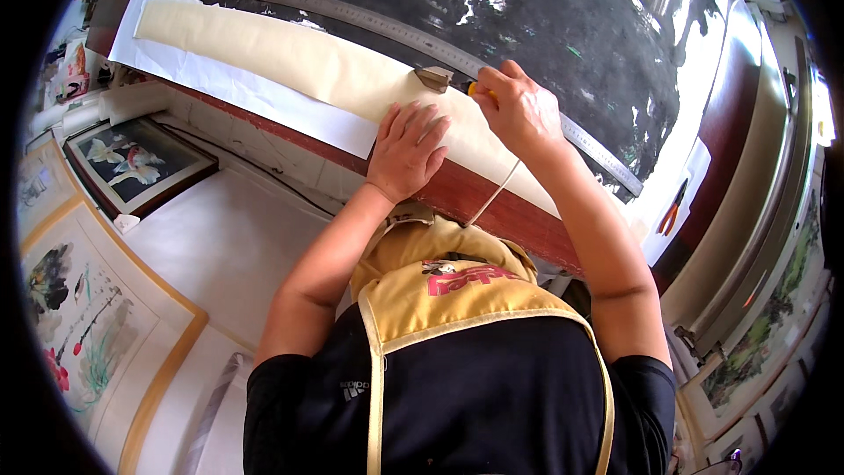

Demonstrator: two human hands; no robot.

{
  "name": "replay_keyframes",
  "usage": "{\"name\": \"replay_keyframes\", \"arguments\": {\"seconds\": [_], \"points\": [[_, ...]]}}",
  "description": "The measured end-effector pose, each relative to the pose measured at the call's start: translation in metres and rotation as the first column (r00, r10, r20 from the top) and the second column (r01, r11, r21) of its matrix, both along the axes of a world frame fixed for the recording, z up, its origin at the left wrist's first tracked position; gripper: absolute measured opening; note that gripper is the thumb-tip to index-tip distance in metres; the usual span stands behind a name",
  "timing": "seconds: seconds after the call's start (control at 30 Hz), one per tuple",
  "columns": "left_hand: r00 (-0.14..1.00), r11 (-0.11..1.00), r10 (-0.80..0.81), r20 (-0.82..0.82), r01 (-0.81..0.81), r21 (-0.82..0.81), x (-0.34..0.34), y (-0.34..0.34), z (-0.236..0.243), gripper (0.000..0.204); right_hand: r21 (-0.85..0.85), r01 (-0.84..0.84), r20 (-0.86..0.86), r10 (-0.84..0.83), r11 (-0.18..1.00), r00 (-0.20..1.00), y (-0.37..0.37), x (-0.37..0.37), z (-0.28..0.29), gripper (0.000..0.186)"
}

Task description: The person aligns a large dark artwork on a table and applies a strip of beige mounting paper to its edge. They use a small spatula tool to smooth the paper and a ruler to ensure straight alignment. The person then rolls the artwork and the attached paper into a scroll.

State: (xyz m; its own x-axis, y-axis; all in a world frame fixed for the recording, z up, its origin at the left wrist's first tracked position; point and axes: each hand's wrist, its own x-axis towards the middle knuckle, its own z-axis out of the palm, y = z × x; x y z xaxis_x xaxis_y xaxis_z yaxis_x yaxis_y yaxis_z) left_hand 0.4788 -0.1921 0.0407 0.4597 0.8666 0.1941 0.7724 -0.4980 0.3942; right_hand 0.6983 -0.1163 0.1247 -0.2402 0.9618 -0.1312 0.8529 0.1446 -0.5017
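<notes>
A strip of cream paper lies over white paper on a dark, paint-smeared mat. A long steel ruler runs along its far side. My right hand is closed on a yellow-handled tool, mostly hidden by my fingers, beside a small flat metal piece; whether the two are joined is unclear. My left hand rests on the cream paper, fingers out, just below the metal piece. A thin white cord or rod runs from under my right hand past the red table edge.
Framed flower paintings and mounted paintings lie at left on a white surface. Orange-handled pliers lie on white paper at right. Long pale boards or rolls and a green landscape painting stand along the right side.
</notes>
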Motion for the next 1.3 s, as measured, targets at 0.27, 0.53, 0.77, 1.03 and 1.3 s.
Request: {"name": "replay_keyframes", "arguments": {"seconds": [0.27, 0.53, 0.77, 1.03, 1.3], "points": [[1.0, 1.0, -0.004, -0.004, 0.004, 0.003, 0.0, -0.001, 0.0, 0.045, -0.032, 0.047, 0.004, -0.047, 0.998, 0.999, -0.048, 0.068, 0.008, 0.007], [0.999, 1.0, 0.023, -0.027, -0.023, 0.013, 0.029, -0.006, 0.002, 0.05, -0.057, 0.111, 0.012, -0.11, 0.992, 0.994, -0.076, 0.094, 0.007, 0.009], [0.996, 1.0, 0.03, -0.08, -0.03, 0.005, 0.06, -0.009, -0.004, 0.057, -0.068, 0.147, 0.05, -0.144, 0.987, 0.988, -0.102, 0.131, 0.009, 0.006], [0.989, 1.0, 0.022, -0.148, -0.02, 0.013, 0.085, -0.012, -0.003, 0.058, -0.099, 0.201, 0.076, -0.194, 0.974, 0.978, -0.125, 0.163, 0.013, 0.008], [0.985, 0.998, 0.025, -0.171, -0.015, 0.056, 0.085, -0.01, -0.004, 0.055, -0.038, 0.182, 0.053, -0.18, 0.983, 0.982, -0.132, 0.183, 0.007, 0.008]]}}
